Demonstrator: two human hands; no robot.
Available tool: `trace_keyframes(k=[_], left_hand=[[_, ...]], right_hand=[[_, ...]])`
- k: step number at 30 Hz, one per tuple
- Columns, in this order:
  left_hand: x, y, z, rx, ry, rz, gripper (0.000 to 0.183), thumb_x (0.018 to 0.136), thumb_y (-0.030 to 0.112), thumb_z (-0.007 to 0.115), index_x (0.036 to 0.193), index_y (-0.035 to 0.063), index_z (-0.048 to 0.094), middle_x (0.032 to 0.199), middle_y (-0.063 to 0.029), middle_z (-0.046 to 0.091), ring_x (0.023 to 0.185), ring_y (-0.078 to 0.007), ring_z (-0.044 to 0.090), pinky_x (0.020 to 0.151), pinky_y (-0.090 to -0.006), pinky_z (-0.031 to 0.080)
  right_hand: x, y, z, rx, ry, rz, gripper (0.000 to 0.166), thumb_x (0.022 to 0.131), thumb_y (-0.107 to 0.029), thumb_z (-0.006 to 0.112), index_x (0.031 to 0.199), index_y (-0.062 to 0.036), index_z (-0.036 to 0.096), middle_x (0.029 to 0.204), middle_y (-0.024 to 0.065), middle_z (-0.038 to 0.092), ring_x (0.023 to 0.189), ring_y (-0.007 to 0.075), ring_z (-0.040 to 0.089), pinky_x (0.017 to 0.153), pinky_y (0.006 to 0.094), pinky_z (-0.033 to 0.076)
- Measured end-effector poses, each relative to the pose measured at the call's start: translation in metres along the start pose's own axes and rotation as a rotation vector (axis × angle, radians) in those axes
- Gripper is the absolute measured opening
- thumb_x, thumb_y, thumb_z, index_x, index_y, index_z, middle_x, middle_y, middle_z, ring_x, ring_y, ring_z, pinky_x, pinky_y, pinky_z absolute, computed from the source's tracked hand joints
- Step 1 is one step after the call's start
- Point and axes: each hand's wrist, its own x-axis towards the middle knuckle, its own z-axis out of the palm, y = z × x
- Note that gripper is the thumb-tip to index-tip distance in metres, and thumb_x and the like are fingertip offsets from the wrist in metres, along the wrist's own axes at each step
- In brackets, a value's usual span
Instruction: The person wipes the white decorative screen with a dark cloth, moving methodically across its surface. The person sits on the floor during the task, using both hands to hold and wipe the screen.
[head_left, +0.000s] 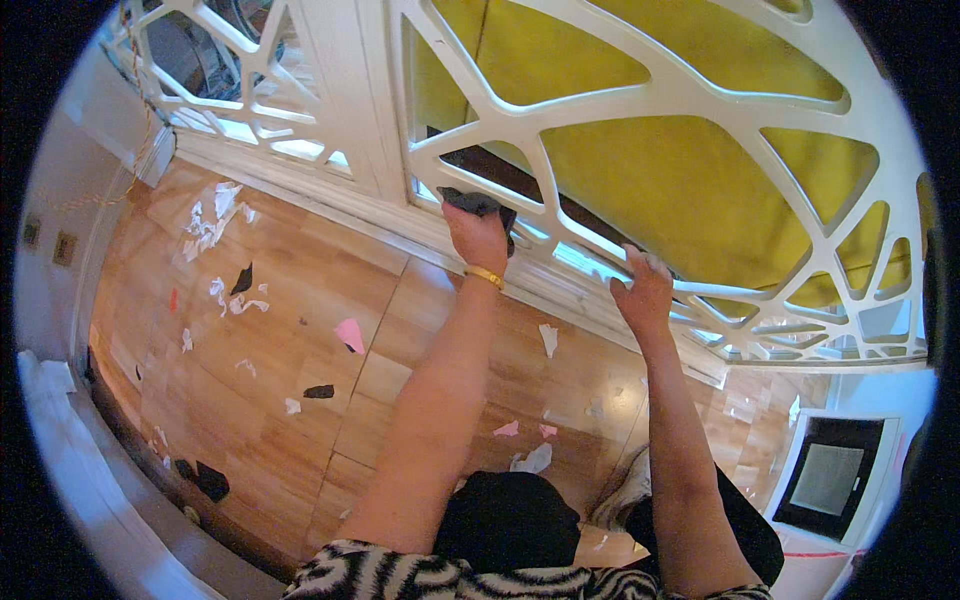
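My left hand (478, 234) holds a dark grey cloth (472, 201) and presses it against the lower bars of a white openwork lattice panel (517, 120). A yellow bracelet (484, 277) is on that wrist. My right hand (646, 289) grips a lower bar of the same panel, with its thumb apart from the fingers. Mustard-yellow upholstery or fabric (675, 180) shows behind the openings. Beneath the panel runs a white moulded base rail (420, 232).
Torn white paper (217, 217), a pink scrap (349, 335) and black scraps (242, 279) litter the wooden floor (285, 322). A second lattice section (247, 97) stands at upper left. A white-framed dark panel (829, 476) is at lower right, and a twisted cord (139, 112) hangs at left.
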Motion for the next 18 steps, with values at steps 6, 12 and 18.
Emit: trace_keyframes(k=[6,12,18], left_hand=[[-0.031,-0.030,0.022,0.208,-0.233,-0.098,0.054,0.080,0.019,0.068,0.121,-0.0067,0.044,0.115,-0.0269,0.055,0.107,-0.0444,0.054,0.091,-0.0469,0.045],[-0.048,-0.077,0.021,0.353,-0.560,-0.009,0.047,0.081,0.018,0.064,0.120,-0.0040,0.048,0.118,-0.0272,0.052,0.104,-0.0443,0.055,0.089,-0.0476,0.046],[-0.016,-0.028,-0.024,0.380,0.065,0.132,0.037,0.073,0.007,0.067,0.109,0.0030,0.061,0.120,-0.0223,0.049,0.107,-0.0380,0.051,0.089,-0.0433,0.046]], right_hand=[[0.000,-0.011,-0.002,-0.058,-0.027,0.095,0.052,0.066,-0.019,0.072,0.114,-0.0120,0.056,0.096,0.0137,0.058,0.096,0.0352,0.055,0.086,0.0477,0.040],[0.000,-0.006,0.001,-0.041,-0.027,0.038,0.057,0.067,-0.018,0.072,0.121,-0.0130,0.054,0.104,0.0140,0.058,0.101,0.0347,0.053,0.089,0.0478,0.039],[-0.008,0.004,0.004,-0.055,0.004,-0.011,0.060,0.067,-0.015,0.072,0.123,-0.0132,0.051,0.107,0.0140,0.056,0.103,0.0346,0.051,0.090,0.0475,0.039]])
